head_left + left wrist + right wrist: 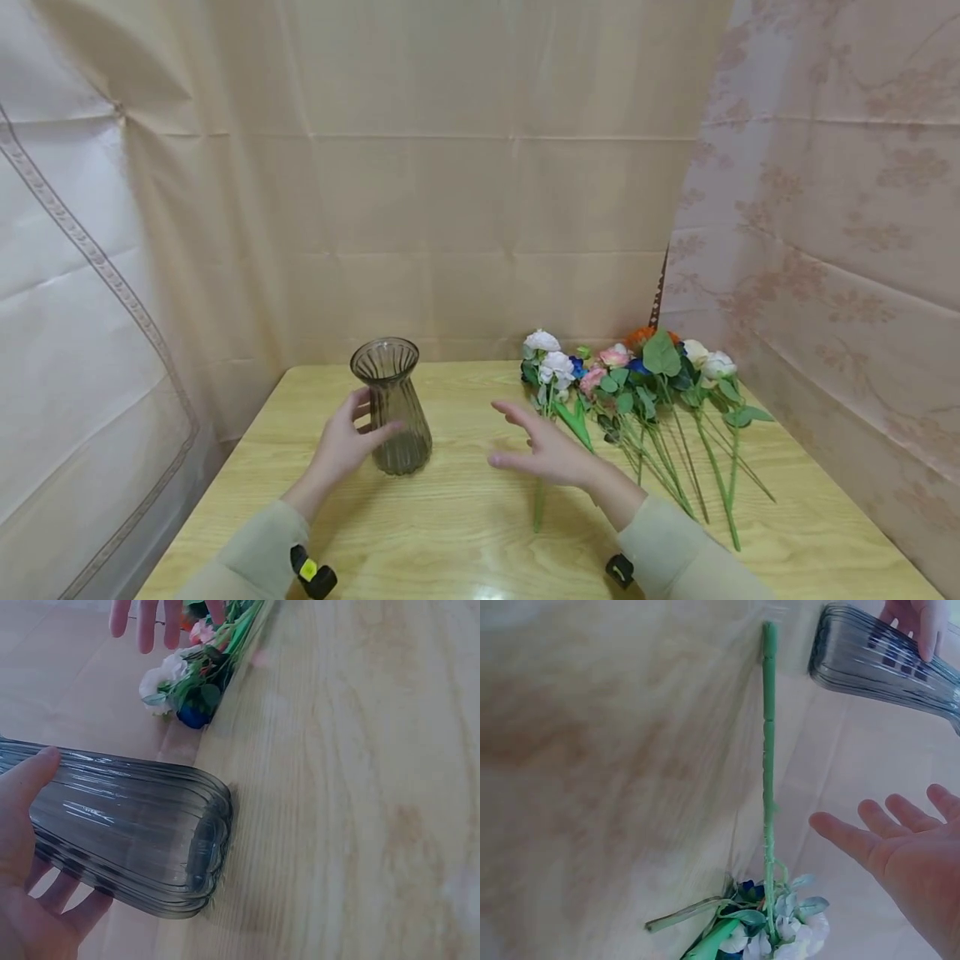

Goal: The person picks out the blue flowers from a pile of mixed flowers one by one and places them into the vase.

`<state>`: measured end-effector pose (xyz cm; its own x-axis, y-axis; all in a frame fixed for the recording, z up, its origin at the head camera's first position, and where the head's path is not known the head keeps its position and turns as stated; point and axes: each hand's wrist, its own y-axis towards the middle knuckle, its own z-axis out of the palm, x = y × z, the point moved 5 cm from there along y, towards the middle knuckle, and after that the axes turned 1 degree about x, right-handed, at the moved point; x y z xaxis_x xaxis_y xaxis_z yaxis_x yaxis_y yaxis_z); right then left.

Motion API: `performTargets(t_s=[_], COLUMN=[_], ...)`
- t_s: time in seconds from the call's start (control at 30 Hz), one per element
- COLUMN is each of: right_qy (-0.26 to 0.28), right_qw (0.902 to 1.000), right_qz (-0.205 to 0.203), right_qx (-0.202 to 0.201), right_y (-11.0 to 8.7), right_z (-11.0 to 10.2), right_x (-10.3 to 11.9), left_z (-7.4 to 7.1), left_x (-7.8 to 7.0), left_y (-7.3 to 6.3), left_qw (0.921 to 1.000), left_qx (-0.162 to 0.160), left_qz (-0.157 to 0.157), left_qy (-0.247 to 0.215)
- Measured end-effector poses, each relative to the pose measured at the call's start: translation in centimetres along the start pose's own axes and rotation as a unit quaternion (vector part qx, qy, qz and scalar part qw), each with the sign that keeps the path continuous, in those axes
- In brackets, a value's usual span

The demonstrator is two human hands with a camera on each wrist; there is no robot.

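Note:
A smoky, ribbed glass vase [401,417] with a flared rim stands upright on the table, left of the middle. My left hand [351,433] holds it from the left side, thumb across the front and fingers around the back; the left wrist view shows the thumb [31,776] on one side of the glass. Apart from the vase, my right hand [551,450] hovers over the table with fingers spread and an empty palm. Beside it lie artificial flowers, among them white blooms [557,367] on a green stem [769,742] that runs below the hand.
More artificial flowers, pink [615,357], orange [641,336] and cream [718,365], lie at the back right, stems toward the front. A beige curtain [450,192] hangs behind the wooden table [450,533]; patterned cloth [840,250] hangs on the right.

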<state>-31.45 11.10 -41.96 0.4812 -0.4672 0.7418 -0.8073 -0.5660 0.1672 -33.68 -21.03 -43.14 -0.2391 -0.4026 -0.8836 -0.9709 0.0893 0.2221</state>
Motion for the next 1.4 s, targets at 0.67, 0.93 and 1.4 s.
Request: performTargets(t_s=[0.67, 0.93, 1.4], right_qy=[0.014, 0.02, -0.043], right_qw=[0.9998, 0.9976, 0.9902], right_qz=[-0.011, -0.046, -0.069], right_qx=[-0.013, -0.049, -0.113], right_y=[-1.8, -1.7, -2.3], right_z=[-0.9, -3.1, -8.0], right_x=[0.5, 1.8, 4.4], left_z=[0.1, -0.1, -0.4], left_x=[-0.5, -0.3, -0.3], left_y=[-0.5, -0.4, 0.0], left_qw=[0.9986, 0.998, 0.9965], left_qx=[0.025, 0.037, 0.058], left_qz=[0.04, 0.038, 0.035], left_qy=[0.025, 0.033, 0.049])
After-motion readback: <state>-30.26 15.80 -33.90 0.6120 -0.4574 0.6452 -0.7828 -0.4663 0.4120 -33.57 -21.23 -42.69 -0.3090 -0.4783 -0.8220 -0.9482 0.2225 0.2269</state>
